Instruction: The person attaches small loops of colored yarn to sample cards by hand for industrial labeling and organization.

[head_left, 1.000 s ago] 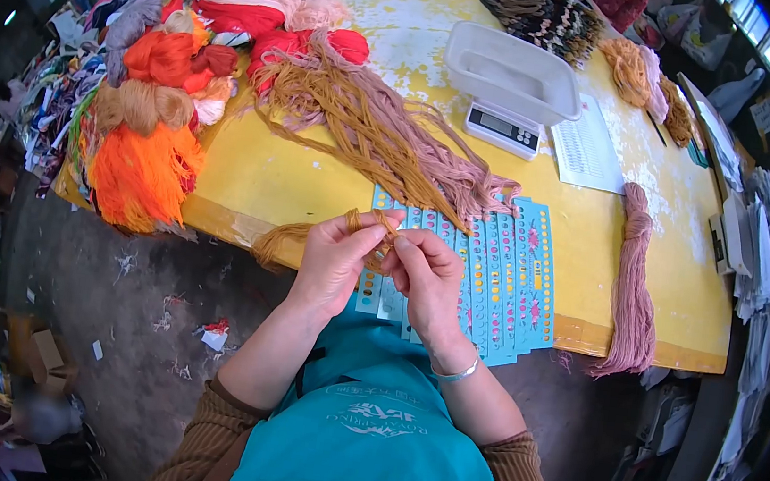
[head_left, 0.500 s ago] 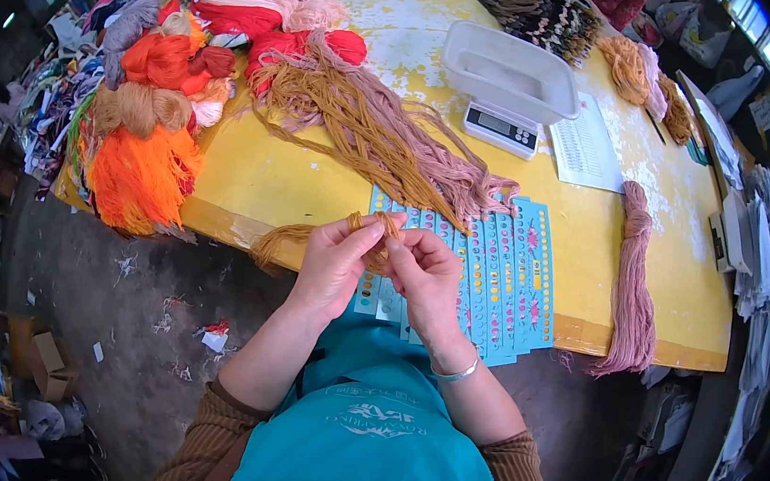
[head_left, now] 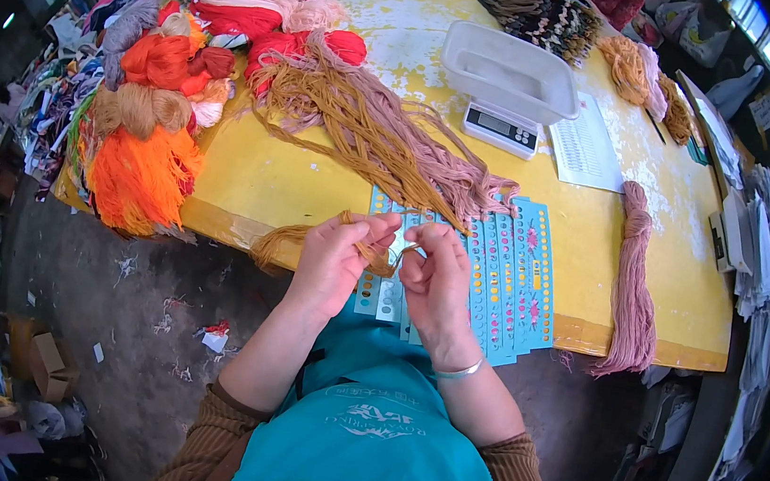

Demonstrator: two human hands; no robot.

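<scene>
My left hand (head_left: 333, 261) is closed on a bundle of golden-brown thread (head_left: 280, 243), whose tail hangs over the table's front edge to the left. Close beside it, my right hand (head_left: 438, 270) pinches a thin end of that thread, and a short strand spans the gap between the hands. Under and behind my hands lie several turquoise punched cards (head_left: 504, 283) with rows of holes and some pink and yellow bits. Just beyond the cards, long golden-brown strands (head_left: 367, 148) and dusty-pink strands (head_left: 450, 167) spread loosely over the table.
On the yellow table (head_left: 250, 178) stands a white digital scale (head_left: 500, 130) carrying a plastic tub (head_left: 509, 69). A printed sheet (head_left: 589, 145) lies beside it. A dusty-pink skein (head_left: 635, 279) hangs over the front edge at right. Orange yarn (head_left: 143, 177) and red yarn (head_left: 163, 59) are piled left.
My right hand has drawn away to the right from my left, turning slightly. A strand now shows between them. My left hand keeps its hold on the thread bundle.
</scene>
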